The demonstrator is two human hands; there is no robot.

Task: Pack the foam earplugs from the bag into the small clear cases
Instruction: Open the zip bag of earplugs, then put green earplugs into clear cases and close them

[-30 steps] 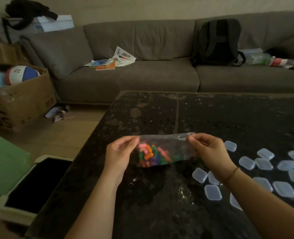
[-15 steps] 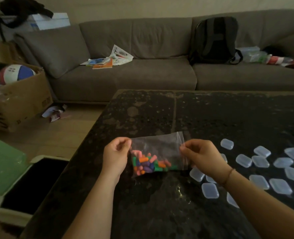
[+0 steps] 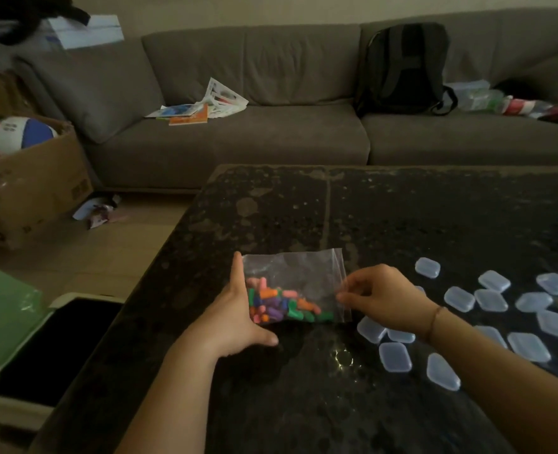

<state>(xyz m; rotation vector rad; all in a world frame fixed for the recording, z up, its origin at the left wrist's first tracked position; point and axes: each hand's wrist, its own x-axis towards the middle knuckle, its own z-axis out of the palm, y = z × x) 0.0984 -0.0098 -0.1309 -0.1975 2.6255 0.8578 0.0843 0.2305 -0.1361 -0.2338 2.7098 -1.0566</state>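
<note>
A clear zip bag lies on the dark stone table, with several coloured foam earplugs heaped in its lower half. My left hand rests flat against the bag's left edge, fingers straight and thumb spread on the table. My right hand pinches the bag's right edge between thumb and fingers. Several small clear cases lie closed and scattered on the table to the right of the bag, some partly hidden under my right wrist.
A grey sofa with a black backpack and papers runs behind the table. A cardboard box with a ball stands on the floor at left. A green lid and open bin sit beside the table's left edge.
The bag has come down from the air onto the table. My left hand let go of its corner and now lies flat along its left side. My right hand still pinches the right edge.
</note>
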